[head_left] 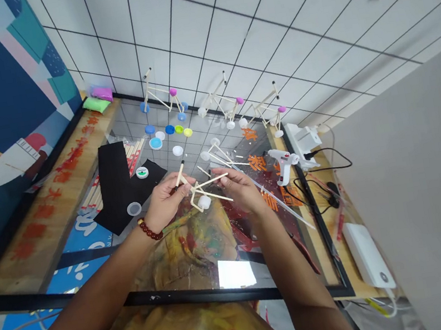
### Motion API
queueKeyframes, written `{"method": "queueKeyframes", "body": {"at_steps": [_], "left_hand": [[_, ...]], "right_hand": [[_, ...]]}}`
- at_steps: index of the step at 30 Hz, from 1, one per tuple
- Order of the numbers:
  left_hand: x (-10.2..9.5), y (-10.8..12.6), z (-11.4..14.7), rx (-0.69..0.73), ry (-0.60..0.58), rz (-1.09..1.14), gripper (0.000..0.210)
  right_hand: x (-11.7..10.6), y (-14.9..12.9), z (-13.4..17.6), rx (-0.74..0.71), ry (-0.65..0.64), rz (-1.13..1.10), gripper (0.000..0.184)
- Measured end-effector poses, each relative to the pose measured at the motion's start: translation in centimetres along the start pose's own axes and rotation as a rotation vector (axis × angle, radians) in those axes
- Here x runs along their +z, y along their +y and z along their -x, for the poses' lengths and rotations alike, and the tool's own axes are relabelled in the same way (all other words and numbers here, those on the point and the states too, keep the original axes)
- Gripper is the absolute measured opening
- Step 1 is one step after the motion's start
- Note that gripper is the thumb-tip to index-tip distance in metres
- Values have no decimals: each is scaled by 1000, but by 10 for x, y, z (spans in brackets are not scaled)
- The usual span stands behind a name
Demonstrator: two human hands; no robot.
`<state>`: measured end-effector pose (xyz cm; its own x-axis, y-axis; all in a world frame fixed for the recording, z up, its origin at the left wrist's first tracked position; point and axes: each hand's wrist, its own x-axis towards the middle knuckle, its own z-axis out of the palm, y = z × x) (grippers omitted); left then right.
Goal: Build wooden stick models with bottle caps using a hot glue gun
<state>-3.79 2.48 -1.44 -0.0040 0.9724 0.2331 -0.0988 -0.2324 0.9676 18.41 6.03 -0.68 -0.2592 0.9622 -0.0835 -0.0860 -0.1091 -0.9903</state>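
Dark-edged glass surface, with two hands at a white-wheeled stick frame above its middle
A black sheet lies left of the hands, a white box at the far right; the left hand has its grip nearly closed, pinching the frame between thumb and fingers, while the right hand has a narrow grip at a stick's free end, though I cannot tell whether it holds it; three stick models stand along the far edge, another model sits just beyond the hands, with a glue gun to the right; red-and-white wrappers hold stick bundles, and among small coloured discs is a light-blue rimmed dish, contents too small to tell
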Motion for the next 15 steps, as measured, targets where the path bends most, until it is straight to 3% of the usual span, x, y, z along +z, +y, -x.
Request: {"method": "queueKeyframes", "body": {"at_steps": [6, 11, 15], "left_hand": [[4, -5, 0, -59, 6, -19, 23], [4, -3, 0, -72, 39, -72, 19], [4, -3, 0, -45, 50, -112, 16]], "right_hand": [[7, -27, 3, -32, 10, 53, 37], [17, -32, 14, -149, 96, 225, 29], [23, -34, 24, -324, 67, 383, 19]]}}
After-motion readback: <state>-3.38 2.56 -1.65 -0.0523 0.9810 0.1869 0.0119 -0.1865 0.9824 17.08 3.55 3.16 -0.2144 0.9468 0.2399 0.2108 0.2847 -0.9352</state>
